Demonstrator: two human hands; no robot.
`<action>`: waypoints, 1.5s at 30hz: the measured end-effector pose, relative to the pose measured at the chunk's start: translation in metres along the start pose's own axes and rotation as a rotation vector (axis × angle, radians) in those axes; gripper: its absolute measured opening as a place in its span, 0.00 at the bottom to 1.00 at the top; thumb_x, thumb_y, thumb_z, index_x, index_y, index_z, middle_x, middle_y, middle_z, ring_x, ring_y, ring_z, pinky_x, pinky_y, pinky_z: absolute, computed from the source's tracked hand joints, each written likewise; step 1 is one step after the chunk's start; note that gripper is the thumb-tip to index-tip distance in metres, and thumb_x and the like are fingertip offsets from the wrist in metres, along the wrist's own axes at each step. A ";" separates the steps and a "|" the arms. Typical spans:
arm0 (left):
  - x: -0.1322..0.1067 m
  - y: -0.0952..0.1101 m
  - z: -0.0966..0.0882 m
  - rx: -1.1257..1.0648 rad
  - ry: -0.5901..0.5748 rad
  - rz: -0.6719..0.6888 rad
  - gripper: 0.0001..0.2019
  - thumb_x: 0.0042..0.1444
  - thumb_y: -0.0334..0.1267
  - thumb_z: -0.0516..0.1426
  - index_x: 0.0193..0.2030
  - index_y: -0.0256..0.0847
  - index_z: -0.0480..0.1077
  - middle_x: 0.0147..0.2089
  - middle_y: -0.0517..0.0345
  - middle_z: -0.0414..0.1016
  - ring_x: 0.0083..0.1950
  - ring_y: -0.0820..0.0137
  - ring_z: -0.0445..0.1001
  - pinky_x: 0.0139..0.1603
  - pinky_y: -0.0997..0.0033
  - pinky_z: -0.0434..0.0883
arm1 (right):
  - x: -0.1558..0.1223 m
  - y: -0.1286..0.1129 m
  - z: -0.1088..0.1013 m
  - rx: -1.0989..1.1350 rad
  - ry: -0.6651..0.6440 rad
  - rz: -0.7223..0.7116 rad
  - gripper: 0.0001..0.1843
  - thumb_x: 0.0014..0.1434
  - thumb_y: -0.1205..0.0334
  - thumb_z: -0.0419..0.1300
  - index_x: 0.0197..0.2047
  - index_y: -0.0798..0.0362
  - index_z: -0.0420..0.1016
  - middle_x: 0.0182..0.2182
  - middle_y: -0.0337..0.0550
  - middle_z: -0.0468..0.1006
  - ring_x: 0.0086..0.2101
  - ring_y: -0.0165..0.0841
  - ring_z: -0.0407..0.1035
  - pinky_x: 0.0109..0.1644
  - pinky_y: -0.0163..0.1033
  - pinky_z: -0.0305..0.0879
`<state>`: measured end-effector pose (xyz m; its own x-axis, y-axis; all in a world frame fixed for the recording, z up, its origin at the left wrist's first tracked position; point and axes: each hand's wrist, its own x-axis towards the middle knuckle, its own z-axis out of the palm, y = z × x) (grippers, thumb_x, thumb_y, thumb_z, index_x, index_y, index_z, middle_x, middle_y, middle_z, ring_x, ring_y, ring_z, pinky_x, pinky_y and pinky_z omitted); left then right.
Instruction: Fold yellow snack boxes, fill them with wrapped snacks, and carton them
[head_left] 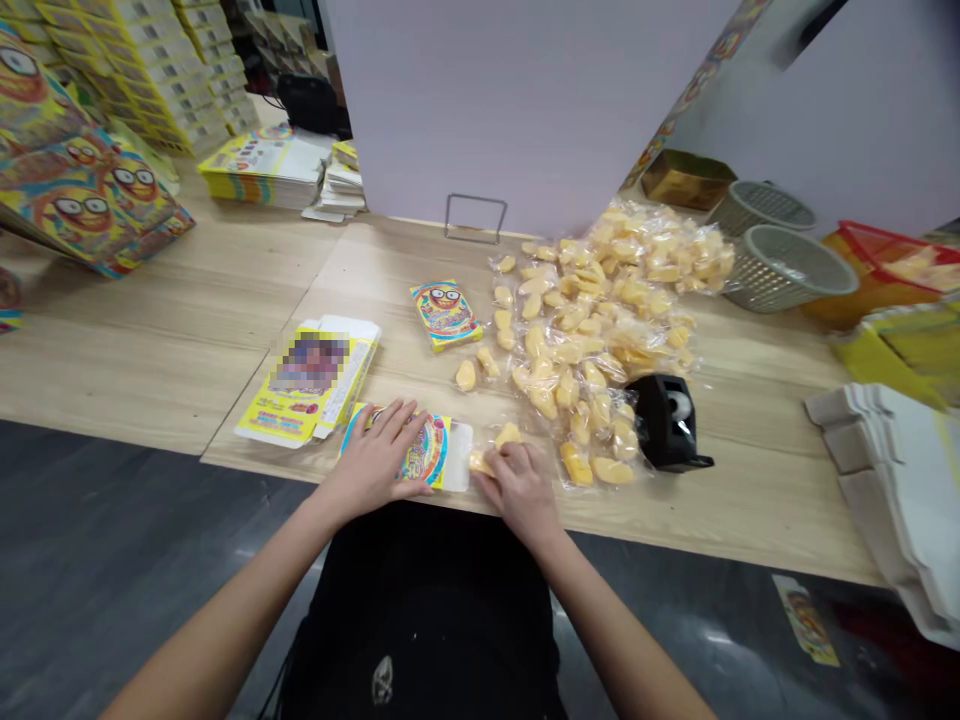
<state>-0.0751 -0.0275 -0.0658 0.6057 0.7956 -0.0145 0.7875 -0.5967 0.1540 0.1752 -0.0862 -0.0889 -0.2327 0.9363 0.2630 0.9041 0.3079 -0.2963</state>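
My left hand [384, 452] lies flat across a small colourful cardboard box [427, 450], fingers stretched out over its printed face. The box lies on its side near the table's front edge, and a white end flap [460, 457] sticks out to the right. Beside that flap, my right hand [523, 490] is closed on a clear-wrapped yellow piece [481, 462], its fingers bent over it. Another yellow piece [508, 434] shows just above those fingers. To the left of my left hand lies a larger yellow printed box [307, 385] with white flaps showing.
A heap of wrapped yellow pieces [592, 320] spreads to the right, beside a black tape dispenser [670, 420]. A closed printed box [446, 315] lies farther back. Grey baskets [795, 265] and flat white cartons [885, 480] are at right; stacked boxes [82, 190] at left.
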 end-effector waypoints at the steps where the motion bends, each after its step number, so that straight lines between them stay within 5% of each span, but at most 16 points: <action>1: 0.000 0.000 0.000 0.000 0.003 0.001 0.47 0.50 0.64 0.56 0.70 0.41 0.47 0.72 0.43 0.50 0.72 0.52 0.47 0.69 0.46 0.41 | 0.003 -0.004 0.002 0.008 0.024 0.055 0.15 0.64 0.53 0.56 0.38 0.54 0.79 0.36 0.53 0.74 0.40 0.43 0.66 0.47 0.49 0.65; 6: 0.000 0.001 0.000 -0.004 0.015 -0.004 0.46 0.51 0.63 0.56 0.70 0.41 0.48 0.71 0.43 0.51 0.72 0.53 0.48 0.69 0.47 0.41 | 0.015 -0.026 0.003 0.295 -0.021 0.030 0.13 0.65 0.59 0.52 0.42 0.51 0.78 0.38 0.49 0.73 0.40 0.39 0.67 0.46 0.45 0.67; 10: 0.000 0.001 0.000 -0.012 0.010 -0.001 0.47 0.50 0.64 0.56 0.70 0.41 0.47 0.72 0.42 0.50 0.72 0.53 0.48 0.69 0.47 0.41 | 0.008 -0.015 0.005 0.108 0.246 0.369 0.23 0.61 0.51 0.57 0.53 0.59 0.72 0.49 0.62 0.70 0.50 0.51 0.63 0.53 0.61 0.61; 12: 0.000 0.000 0.001 -0.020 0.021 -0.001 0.47 0.50 0.64 0.56 0.70 0.42 0.48 0.71 0.42 0.51 0.72 0.52 0.48 0.69 0.47 0.40 | 0.001 -0.001 0.008 0.082 0.223 0.409 0.27 0.61 0.53 0.55 0.59 0.61 0.67 0.49 0.64 0.70 0.51 0.53 0.62 0.53 0.63 0.61; 17: 0.001 0.000 0.003 -0.035 0.035 0.004 0.46 0.50 0.64 0.56 0.70 0.42 0.47 0.71 0.42 0.51 0.72 0.52 0.49 0.69 0.48 0.41 | 0.003 0.015 0.012 0.295 0.048 0.080 0.22 0.63 0.66 0.49 0.59 0.50 0.68 0.49 0.51 0.76 0.50 0.43 0.67 0.55 0.55 0.65; 22: 0.001 0.001 0.001 -0.031 0.026 0.000 0.46 0.50 0.63 0.57 0.70 0.41 0.48 0.71 0.43 0.52 0.72 0.52 0.49 0.69 0.47 0.41 | 0.031 -0.001 0.008 0.197 -0.140 -0.139 0.24 0.59 0.72 0.51 0.58 0.49 0.71 0.55 0.53 0.71 0.55 0.46 0.62 0.57 0.56 0.63; 27: 0.001 0.003 -0.001 -0.047 0.032 -0.011 0.46 0.49 0.61 0.59 0.69 0.41 0.50 0.71 0.42 0.53 0.71 0.53 0.50 0.69 0.47 0.42 | 0.029 -0.002 -0.003 0.317 -0.101 0.210 0.30 0.56 0.65 0.57 0.63 0.54 0.63 0.53 0.58 0.68 0.53 0.48 0.64 0.55 0.58 0.64; 31: 0.001 0.003 -0.002 -0.058 0.033 -0.010 0.45 0.49 0.61 0.58 0.69 0.41 0.51 0.71 0.42 0.53 0.71 0.52 0.50 0.69 0.47 0.42 | 0.019 -0.014 -0.003 0.757 -0.170 0.454 0.23 0.57 0.57 0.58 0.56 0.52 0.71 0.46 0.51 0.74 0.44 0.40 0.71 0.48 0.50 0.71; 36: 0.001 0.002 -0.002 -0.061 0.027 -0.006 0.44 0.50 0.61 0.58 0.69 0.41 0.50 0.71 0.42 0.52 0.71 0.52 0.49 0.69 0.46 0.42 | 0.036 -0.029 -0.006 1.447 -0.322 0.722 0.19 0.55 0.56 0.60 0.50 0.52 0.76 0.47 0.49 0.78 0.47 0.40 0.73 0.52 0.51 0.69; 41: 0.003 0.004 -0.002 -0.032 0.042 -0.017 0.44 0.51 0.60 0.58 0.69 0.41 0.50 0.71 0.41 0.51 0.72 0.51 0.49 0.69 0.45 0.41 | 0.065 -0.038 0.000 1.751 -0.537 0.720 0.20 0.58 0.50 0.58 0.48 0.53 0.75 0.43 0.47 0.80 0.42 0.37 0.75 0.46 0.46 0.71; 45: 0.005 0.003 0.002 -0.003 0.058 -0.035 0.41 0.52 0.57 0.58 0.69 0.40 0.51 0.71 0.40 0.51 0.71 0.50 0.50 0.68 0.43 0.42 | 0.071 -0.045 0.012 1.712 -0.499 0.669 0.19 0.60 0.52 0.51 0.49 0.52 0.72 0.39 0.46 0.81 0.38 0.37 0.75 0.42 0.45 0.72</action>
<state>-0.0698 -0.0258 -0.0670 0.5704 0.8205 0.0379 0.8075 -0.5686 0.1569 0.1134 -0.0319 -0.0683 -0.3946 0.8161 -0.4222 -0.3242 -0.5536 -0.7671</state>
